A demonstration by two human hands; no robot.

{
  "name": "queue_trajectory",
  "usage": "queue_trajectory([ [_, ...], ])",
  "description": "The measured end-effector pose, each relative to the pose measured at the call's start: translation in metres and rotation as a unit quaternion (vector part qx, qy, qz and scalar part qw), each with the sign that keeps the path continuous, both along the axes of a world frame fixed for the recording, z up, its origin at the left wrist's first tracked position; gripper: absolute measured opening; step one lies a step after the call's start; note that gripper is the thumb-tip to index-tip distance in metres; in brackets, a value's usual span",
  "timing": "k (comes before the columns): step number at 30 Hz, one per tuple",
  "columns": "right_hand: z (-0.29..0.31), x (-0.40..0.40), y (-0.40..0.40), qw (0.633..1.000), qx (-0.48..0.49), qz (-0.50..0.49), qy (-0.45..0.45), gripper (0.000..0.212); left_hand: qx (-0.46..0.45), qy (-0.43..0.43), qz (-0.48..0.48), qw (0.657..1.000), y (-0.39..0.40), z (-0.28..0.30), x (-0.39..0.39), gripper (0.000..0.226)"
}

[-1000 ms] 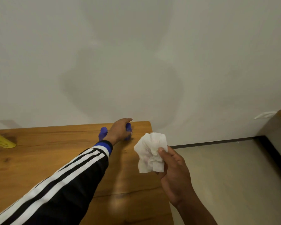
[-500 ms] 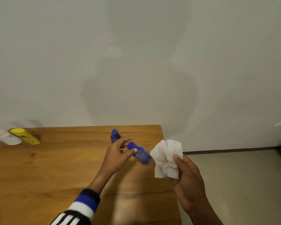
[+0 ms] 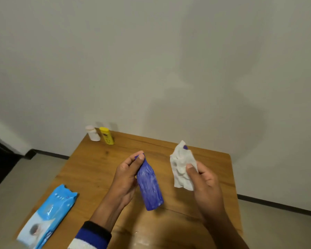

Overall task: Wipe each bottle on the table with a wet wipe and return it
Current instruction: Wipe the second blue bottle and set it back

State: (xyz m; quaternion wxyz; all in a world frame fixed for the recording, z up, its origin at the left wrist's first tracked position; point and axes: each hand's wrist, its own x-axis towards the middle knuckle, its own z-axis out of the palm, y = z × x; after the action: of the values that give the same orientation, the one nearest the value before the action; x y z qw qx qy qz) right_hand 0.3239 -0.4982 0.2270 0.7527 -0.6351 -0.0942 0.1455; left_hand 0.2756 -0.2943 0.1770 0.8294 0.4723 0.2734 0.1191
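left hand grips blue bottle by its neck, lifted above the table, fingers curled around the top. right hand pinches crumpled wet wipe. white bottle and yellow bottle stand at far corner.

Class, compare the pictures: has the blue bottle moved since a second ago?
Yes. The blue bottle, then at the wooden table's far edge, is now lifted nearer the person in the left hand.

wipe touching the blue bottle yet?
No: the wet wipe sits pinched in the right hand, apart from the blue bottle held by the left hand.
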Motion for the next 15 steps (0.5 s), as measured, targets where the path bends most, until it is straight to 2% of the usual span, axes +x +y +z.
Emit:
queue_trajectory([
  [4,0.013,-0.036,0.062,0.989,-0.063,0.040,-0.126,0.030,-0.080,-0.011,-0.013,0.997,0.041,0.015,-0.025,0.042],
  [6,0.017,-0.054,0.094,0.974,-0.109,0.059,-0.187,0.028,-0.141,-0.010,-0.037,0.989,0.058,0.023,-0.034,0.047],
  [8,0.017,-0.076,0.129,0.941,-0.170,0.106,-0.271,0.025,-0.204,-0.011,-0.074,0.976,0.078,0.032,-0.046,0.048],
  [10,0.018,-0.093,0.158,0.905,-0.231,0.137,-0.330,0.028,-0.230,0.009,-0.087,0.969,0.100,0.037,-0.056,0.038],
  [13,0.024,-0.109,0.197,0.872,-0.267,0.098,-0.398,0.028,-0.270,-0.021,-0.128,0.954,0.133,0.050,-0.071,0.023],
  [15,0.028,-0.117,0.218,0.851,-0.300,0.093,-0.420,0.040,-0.264,-0.059,-0.158,0.950,0.145,0.050,-0.076,0.027],
])
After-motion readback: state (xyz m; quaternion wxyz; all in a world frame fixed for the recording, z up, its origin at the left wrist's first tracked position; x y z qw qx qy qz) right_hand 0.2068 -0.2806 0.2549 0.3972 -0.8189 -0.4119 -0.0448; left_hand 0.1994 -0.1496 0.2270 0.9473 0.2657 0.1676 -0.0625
